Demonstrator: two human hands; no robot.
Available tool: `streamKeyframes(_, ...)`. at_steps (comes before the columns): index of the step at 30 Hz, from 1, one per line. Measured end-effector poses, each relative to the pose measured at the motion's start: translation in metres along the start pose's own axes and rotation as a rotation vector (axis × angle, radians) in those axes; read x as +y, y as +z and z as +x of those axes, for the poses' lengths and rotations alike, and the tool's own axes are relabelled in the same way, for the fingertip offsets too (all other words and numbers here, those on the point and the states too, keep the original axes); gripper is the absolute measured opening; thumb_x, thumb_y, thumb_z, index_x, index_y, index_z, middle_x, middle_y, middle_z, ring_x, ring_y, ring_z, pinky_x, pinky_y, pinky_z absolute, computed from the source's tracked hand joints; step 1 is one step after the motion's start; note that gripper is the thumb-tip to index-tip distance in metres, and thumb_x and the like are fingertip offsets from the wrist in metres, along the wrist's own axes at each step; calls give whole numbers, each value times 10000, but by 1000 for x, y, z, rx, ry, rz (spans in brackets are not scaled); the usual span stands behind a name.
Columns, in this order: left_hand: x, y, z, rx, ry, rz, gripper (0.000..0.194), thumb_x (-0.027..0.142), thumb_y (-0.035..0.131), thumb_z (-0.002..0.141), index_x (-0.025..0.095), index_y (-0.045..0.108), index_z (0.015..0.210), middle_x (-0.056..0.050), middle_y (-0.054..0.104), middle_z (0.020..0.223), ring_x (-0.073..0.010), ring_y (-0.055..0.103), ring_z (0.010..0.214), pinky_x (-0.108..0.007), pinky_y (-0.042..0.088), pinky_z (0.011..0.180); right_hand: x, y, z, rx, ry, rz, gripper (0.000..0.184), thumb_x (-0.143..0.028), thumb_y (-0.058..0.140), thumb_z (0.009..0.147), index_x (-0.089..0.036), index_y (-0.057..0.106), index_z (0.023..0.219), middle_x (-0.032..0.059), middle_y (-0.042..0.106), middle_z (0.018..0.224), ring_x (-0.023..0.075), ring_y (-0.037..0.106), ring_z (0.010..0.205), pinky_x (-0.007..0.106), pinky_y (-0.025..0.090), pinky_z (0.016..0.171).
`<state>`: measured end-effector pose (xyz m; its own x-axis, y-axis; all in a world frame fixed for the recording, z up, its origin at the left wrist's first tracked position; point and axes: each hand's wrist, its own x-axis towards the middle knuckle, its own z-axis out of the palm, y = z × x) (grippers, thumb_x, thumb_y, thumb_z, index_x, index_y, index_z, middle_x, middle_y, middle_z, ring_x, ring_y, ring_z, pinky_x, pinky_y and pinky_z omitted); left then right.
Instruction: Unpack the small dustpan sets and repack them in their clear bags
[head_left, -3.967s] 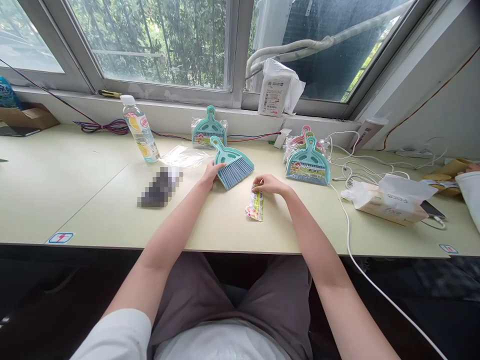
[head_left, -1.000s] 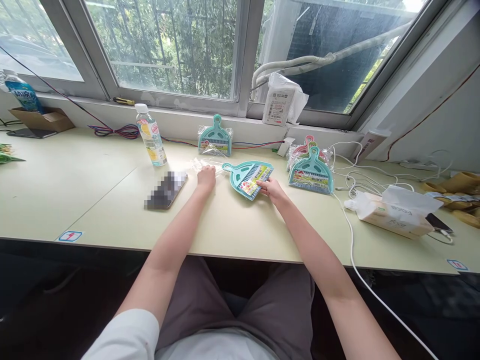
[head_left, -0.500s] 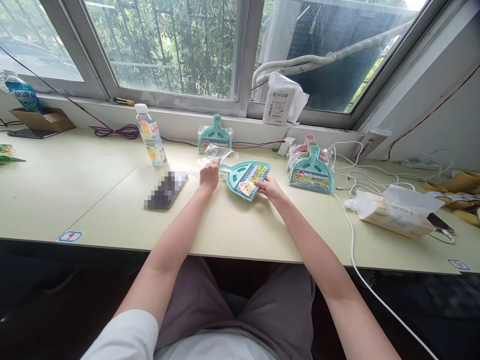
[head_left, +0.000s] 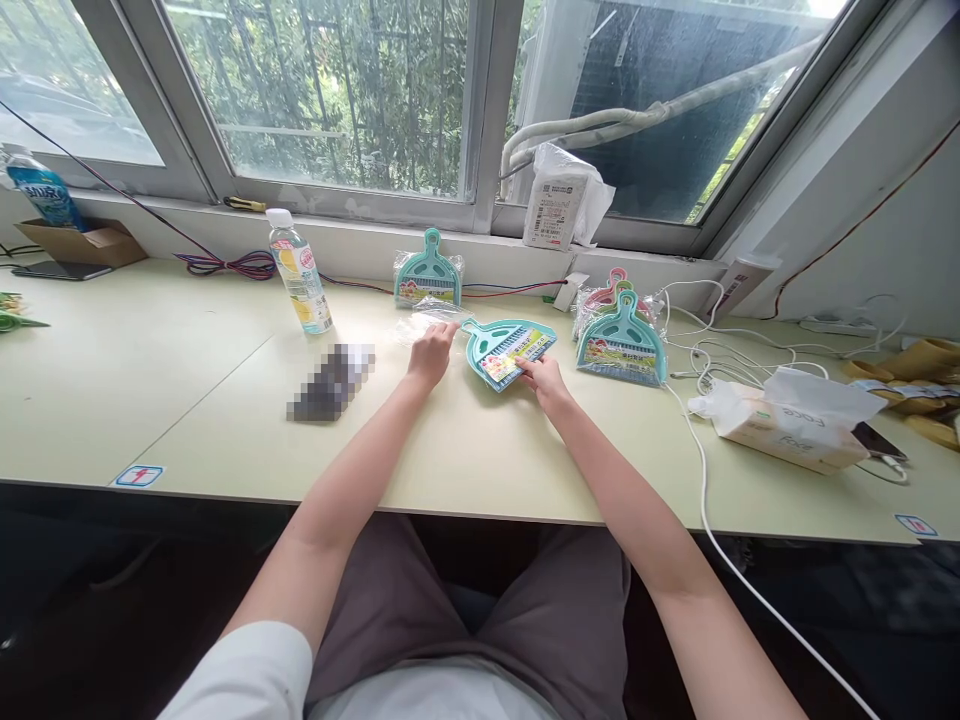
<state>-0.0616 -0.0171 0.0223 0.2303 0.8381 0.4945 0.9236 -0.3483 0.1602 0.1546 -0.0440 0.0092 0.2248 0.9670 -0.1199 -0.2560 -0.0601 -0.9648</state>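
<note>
A mint-green dustpan [head_left: 478, 347] with a small brush and a printed card [head_left: 517, 352] on it is tilted just above the table between my hands. My right hand [head_left: 546, 385] grips its wide lower edge, thumb over the card. My left hand [head_left: 431, 355] is closed in a pinch at the tip of the dustpan's handle, with the fingertips partly hidden. Right behind my left hand lies a crumpled clear plastic bag [head_left: 420, 322]; whether the fingers touch it I cannot tell.
A wrapped green dustpan set [head_left: 429, 272] leans by the wall, and several wrapped sets [head_left: 621, 340] stand right. Left are a drink bottle [head_left: 301, 275] and a blurred phone [head_left: 331, 385]. A tissue pack [head_left: 787, 425] and white cables [head_left: 709, 365] lie right.
The dustpan has shifted right and slightly away from me and turned a little. My left hand has followed it to the right; my right hand has barely moved.
</note>
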Motion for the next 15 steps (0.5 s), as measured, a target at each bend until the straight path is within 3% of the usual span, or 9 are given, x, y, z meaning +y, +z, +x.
streamKeyframes(6, 11, -7, -3, 49, 42, -174, 483, 21, 323, 869, 234, 516, 1258, -74, 601, 1202, -209, 537, 1143, -297, 486, 818, 4, 2, 1, -193, -31, -16, 214, -91, 694, 723, -162, 603, 904, 58, 712, 946, 172, 705, 826, 322, 612, 788)
streamKeyframes(10, 29, -10, -6, 125, -10, -353, 393, 88, 345, 901, 235, 528, 1216, -56, 626, 1164, -197, 566, 1099, -309, 482, 854, 3, 8, -5, -194, -83, -10, 232, -115, 717, 708, -170, 601, 901, 45, 699, 909, 176, 699, 824, 358, 610, 814)
streamKeyframes(13, 37, -11, -8, 180, -53, -402, 373, 173, 414, 911, 252, 489, 1268, -70, 563, 1288, -227, 468, 1251, -376, 423, 992, 1, 9, -7, -171, -112, 40, 263, -139, 729, 704, -182, 593, 925, 35, 692, 903, 173, 693, 859, 347, 604, 831)
streamKeyframes(15, 37, -10, -6, 256, -170, -399, 443, 252, 468, 909, 244, 409, 1349, -103, 471, 1393, -259, 345, 1359, -440, 346, 1073, 1, 8, -6, -168, -137, 82, 277, -153, 727, 707, -189, 586, 943, 29, 692, 918, 167, 689, 884, 333, 599, 840)
